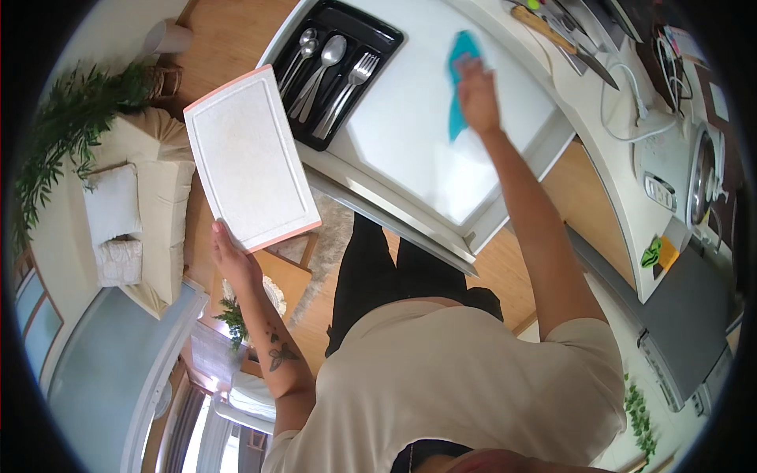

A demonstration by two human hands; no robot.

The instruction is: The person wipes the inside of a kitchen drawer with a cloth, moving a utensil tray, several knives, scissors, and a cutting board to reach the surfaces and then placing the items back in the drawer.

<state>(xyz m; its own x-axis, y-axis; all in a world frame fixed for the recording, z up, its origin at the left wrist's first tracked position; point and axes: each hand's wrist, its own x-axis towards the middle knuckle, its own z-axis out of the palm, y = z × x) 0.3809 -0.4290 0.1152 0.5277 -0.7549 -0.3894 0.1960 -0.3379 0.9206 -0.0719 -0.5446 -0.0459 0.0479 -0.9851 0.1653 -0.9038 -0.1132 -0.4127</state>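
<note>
My left hand (pixel 236 257) grips a white cutting board (pixel 251 159) with salmon-coloured ends by its lower corner, holding it up to the left of a pulled-out white drawer (pixel 402 171). Inside the drawer, my right hand (pixel 476 94) presses a teal cloth (pixel 458 112) on the drawer bottom; hand and cloth are slightly blurred. A black cutlery tray (pixel 378 32) lies at the drawer's left side. Its compartments hold several spoons (pixel 333 52) and forks (pixel 359 71). The board overlaps part of the tray's left edge in the picture.
Along the right runs a white countertop (pixel 591 118) bearing a knife (pixel 594 68), a white cable (pixel 630 139) and a remote control (pixel 660 192). A cream sofa (pixel 171 236) stands at the left, and a wooden table (pixel 290 275) lies below my left forearm.
</note>
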